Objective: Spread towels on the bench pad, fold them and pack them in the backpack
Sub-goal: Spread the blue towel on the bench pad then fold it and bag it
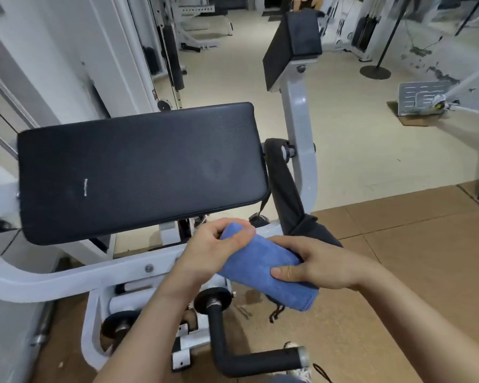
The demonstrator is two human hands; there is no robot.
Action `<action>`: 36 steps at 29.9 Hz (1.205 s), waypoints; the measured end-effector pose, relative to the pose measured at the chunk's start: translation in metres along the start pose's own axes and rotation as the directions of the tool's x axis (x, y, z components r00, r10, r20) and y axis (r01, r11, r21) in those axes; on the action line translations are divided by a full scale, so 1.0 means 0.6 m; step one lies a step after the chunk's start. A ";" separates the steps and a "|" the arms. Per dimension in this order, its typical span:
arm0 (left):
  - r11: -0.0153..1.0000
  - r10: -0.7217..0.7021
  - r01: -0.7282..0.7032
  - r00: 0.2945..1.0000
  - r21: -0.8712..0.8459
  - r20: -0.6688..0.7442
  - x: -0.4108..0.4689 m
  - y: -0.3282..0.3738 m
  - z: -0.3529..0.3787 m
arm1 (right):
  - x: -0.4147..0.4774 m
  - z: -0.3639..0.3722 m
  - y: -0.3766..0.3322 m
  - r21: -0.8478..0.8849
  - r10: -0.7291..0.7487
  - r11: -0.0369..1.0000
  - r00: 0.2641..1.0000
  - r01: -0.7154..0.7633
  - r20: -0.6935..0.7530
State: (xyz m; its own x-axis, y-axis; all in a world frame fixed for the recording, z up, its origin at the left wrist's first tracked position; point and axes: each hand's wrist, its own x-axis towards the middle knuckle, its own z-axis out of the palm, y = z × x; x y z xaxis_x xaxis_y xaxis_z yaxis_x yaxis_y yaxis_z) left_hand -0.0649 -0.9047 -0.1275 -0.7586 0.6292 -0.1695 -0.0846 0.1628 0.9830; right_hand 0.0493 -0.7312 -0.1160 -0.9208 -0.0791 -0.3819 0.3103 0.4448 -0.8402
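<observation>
A folded blue towel (263, 268) hangs in the air below the front edge of the black bench pad (138, 167). My left hand (213, 250) grips its upper left end, fingers curled over the top. My right hand (318, 262) holds the right side, thumb pressed on the towel's face. A black backpack (288, 194) hangs from the machine's grey post at the pad's right end, partly hidden behind my right hand and the towel. The pad has nothing lying on it.
The grey machine frame (67, 275) curves under the pad. A black padded handle (249, 360) juts out near my feet. A second black pad (293, 42) stands on the post behind. Cardboard sheets (415, 258) cover the floor to the right.
</observation>
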 end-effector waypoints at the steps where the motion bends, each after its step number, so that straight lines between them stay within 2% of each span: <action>1: 0.999 0.018 -0.017 1.000 0.050 -0.008 0.018 -0.006 0.029 | -0.002 -0.026 0.021 -0.035 -0.001 0.999 1.000 0.001 0.013; 3: 0.995 0.028 -0.016 0.992 0.099 -0.120 0.055 -0.025 0.094 | 0.000 -0.082 0.068 -0.074 0.010 0.997 0.999 -0.007 0.032; 6: 0.980 -0.043 0.098 0.955 0.175 -0.294 0.093 -0.075 0.185 | 0.005 -0.137 0.137 -0.168 0.050 0.985 0.997 -0.040 0.059; 9: 0.956 -0.090 0.175 0.939 0.236 -0.333 0.106 -0.124 0.239 | 0.019 -0.153 0.205 -0.363 0.063 0.932 0.993 -0.023 0.097; 11: 0.949 -0.213 0.277 0.916 0.149 -0.341 0.103 -0.153 0.264 | 0.032 -0.167 0.249 -0.647 -0.034 0.761 0.999 0.046 0.031; 12: 0.938 -0.290 0.338 0.889 0.079 -0.355 0.100 -0.164 0.271 | 0.039 -0.175 0.269 -0.734 -0.109 0.676 0.994 0.060 -0.020; 13: 0.918 -0.359 0.397 0.854 0.024 -0.375 0.095 -0.177 0.275 | 0.047 -0.183 0.285 -0.758 -0.164 0.649 0.984 0.061 -0.062; 14: 0.896 -0.403 0.443 0.827 0.013 -0.392 0.090 -0.189 0.277 | 0.055 -0.191 0.298 -0.746 -0.195 0.663 0.976 0.056 -0.100; 16: 0.845 -0.445 0.524 0.801 0.108 -0.400 0.077 -0.212 0.280 | 0.074 -0.201 0.314 -0.717 -0.222 0.694 0.967 0.066 -0.126; 19: 0.772 -0.471 0.586 0.787 0.246 -0.399 0.051 -0.239 0.293 | 0.093 -0.197 0.321 -0.729 -0.252 0.673 0.966 0.127 -0.064; 22: 0.764 -0.437 0.586 0.778 0.272 -0.451 0.029 -0.242 0.313 | 0.091 -0.188 0.314 -0.803 -0.285 0.575 0.959 0.157 -0.017; 26: 0.776 -0.414 0.575 0.774 0.258 -0.480 0.006 -0.266 0.355 | 0.086 -0.179 0.294 -0.905 -0.382 0.335 0.916 0.263 0.125; 28: 0.781 -0.427 0.584 0.759 0.221 -0.491 0.003 -0.294 0.376 | 0.088 -0.169 0.284 -0.909 -0.418 0.249 0.884 0.335 0.211; 33: 0.792 -0.511 0.610 0.697 0.041 -0.503 0.022 -0.373 0.444 | 0.109 -0.148 0.271 -0.884 -0.449 0.139 0.824 0.446 0.345; 36: 0.767 -0.585 0.620 0.570 -0.166 -0.577 0.043 -0.398 0.472 | 0.126 -0.143 0.280 -0.840 -0.416 0.052 0.777 0.540 0.473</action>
State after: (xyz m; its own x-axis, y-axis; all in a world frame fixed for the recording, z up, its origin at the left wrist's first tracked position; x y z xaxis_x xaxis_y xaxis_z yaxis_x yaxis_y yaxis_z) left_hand 0.1183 -0.7121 -0.3862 -0.7552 -0.1753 -0.6316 -0.6425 0.3885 0.6605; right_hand 0.0114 -0.5859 -0.2531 -0.7325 -0.6685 -0.1289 -0.6793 0.7302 0.0735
